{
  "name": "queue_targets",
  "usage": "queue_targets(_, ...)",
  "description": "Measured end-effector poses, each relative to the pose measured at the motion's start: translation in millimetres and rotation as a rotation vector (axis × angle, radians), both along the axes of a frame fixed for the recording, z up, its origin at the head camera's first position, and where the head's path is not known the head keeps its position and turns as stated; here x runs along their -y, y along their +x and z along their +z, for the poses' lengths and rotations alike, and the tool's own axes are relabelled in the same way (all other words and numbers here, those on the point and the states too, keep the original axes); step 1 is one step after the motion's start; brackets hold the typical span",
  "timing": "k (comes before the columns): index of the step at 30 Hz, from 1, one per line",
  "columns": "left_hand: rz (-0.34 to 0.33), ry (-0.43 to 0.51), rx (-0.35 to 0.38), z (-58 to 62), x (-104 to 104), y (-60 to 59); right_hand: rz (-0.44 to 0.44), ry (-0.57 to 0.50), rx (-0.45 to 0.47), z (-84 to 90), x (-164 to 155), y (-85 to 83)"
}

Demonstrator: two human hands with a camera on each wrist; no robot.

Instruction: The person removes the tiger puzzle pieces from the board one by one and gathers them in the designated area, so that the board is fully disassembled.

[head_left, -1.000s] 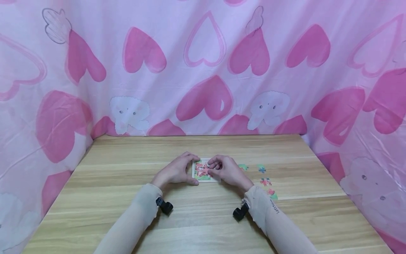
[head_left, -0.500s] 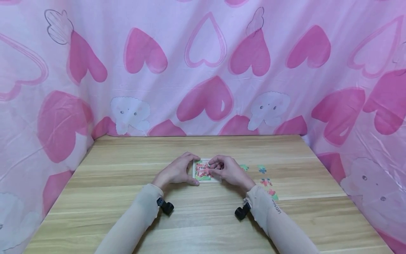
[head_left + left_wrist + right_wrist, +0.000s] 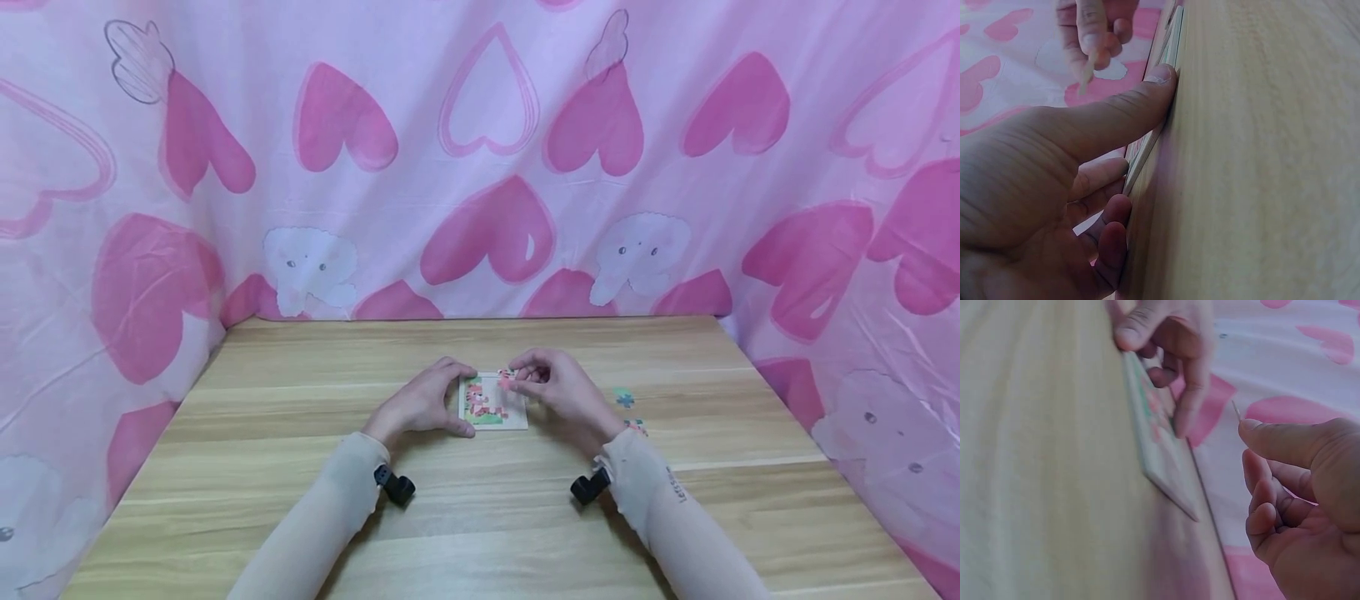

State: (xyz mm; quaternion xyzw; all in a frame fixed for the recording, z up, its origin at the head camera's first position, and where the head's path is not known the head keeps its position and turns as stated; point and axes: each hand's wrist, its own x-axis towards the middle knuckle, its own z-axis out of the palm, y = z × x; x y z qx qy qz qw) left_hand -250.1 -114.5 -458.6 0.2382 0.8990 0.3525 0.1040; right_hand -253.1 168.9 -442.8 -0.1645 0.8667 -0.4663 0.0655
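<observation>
A small puzzle board (image 3: 495, 407) with a red and green picture lies flat on the wooden table (image 3: 480, 517). My left hand (image 3: 423, 404) holds the board's left side, thumb at the near corner and fingers at the far corner. The left wrist view shows that thumb (image 3: 1147, 94) pressed on the board's edge (image 3: 1172, 44). My right hand (image 3: 561, 387) hovers just above the board's far right corner, pinching a small pink puzzle piece (image 3: 509, 380). In the right wrist view the piece (image 3: 1235, 410) shows edge-on at my thumb tip, beside the board (image 3: 1160, 444).
Loose puzzle pieces lie on the table right of my right hand, one blue and green (image 3: 622, 398) and one red (image 3: 637, 426). A pink heart-print curtain (image 3: 480, 167) closes off the back and both sides of the table.
My right hand has lifted off the board and shifted slightly right, now with a pink piece pinched in its fingertips. The left hand stays on the board's left side.
</observation>
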Motion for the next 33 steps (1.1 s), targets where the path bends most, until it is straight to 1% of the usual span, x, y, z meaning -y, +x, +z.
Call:
queue_targets(3, 0.002, 0.001, 0.009, 0.0, -1, 1.2, -0.018, 0.008, -0.007, 8.6, -8, 1.4)
queue_targets(8, 0.010, 0.002, 0.017, -0.5, -3, 4.0, -0.038, -0.014, -0.035, 26.8, -21, 5.4)
queue_targets(11, 0.010, 0.000, 0.008, -0.7, -3, 4.6, -0.040, -0.017, -0.068, 38.3, -30, 7.1)
queue_targets(15, 0.007, -0.006, -0.007, -0.7, -3, 3.5, -0.034, -0.016, -0.109, 47.7, -46, 9.1)
queue_targets(22, 0.002, -0.007, 0.000, 0.1, -2, 1.8, -0.047, -0.009, -0.155, 52.9, -71, 15.0)
queue_targets(33, -0.008, 0.003, 0.001, 0.0, 1, -0.8, -0.074, 0.045, -0.162, 48.3, -97, 31.4)
